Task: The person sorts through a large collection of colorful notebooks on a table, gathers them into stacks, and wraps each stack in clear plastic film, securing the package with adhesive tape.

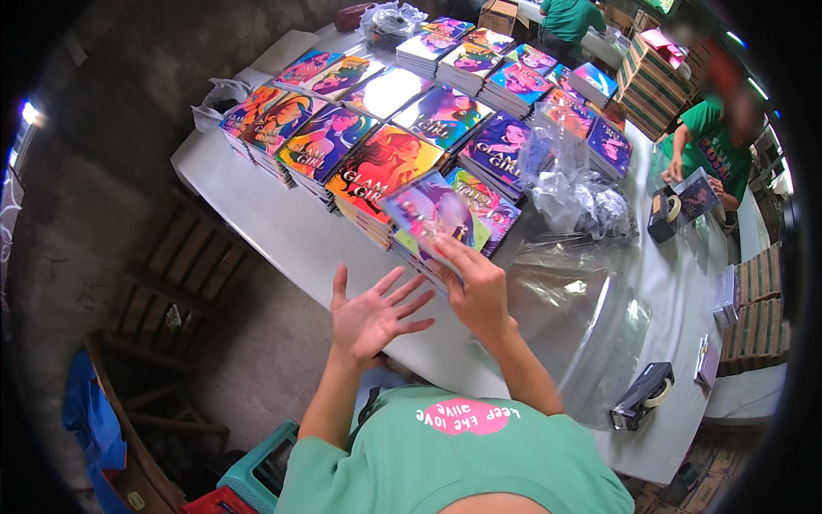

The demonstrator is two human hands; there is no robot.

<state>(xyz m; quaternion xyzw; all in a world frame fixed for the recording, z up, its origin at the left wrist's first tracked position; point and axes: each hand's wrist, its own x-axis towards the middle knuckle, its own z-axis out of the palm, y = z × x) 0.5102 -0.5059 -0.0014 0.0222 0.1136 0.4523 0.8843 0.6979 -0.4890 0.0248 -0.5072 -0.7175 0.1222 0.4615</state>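
My right hand [473,287] pinches the near edge of a notebook [425,206] with a purple, glossy illustrated cover, lifted at a tilt over the front stacks. Apart from it, my left hand [377,319] is palm up with its fingers spread and nothing in it. Beneath and beside the held notebook are piles of spiral notebooks, among them an orange-red one [385,163] and a green and pink one [488,210]. Whether the held notebook still touches the pile under it is hidden.
Several notebook stacks cover the white table [257,218]. Clear plastic sleeves [556,300] and crumpled plastic [582,197] lie to the right. A tape dispenser [642,398] stands near the right edge. Across the table, a person in green [719,137] handles a dark notebook [695,194].
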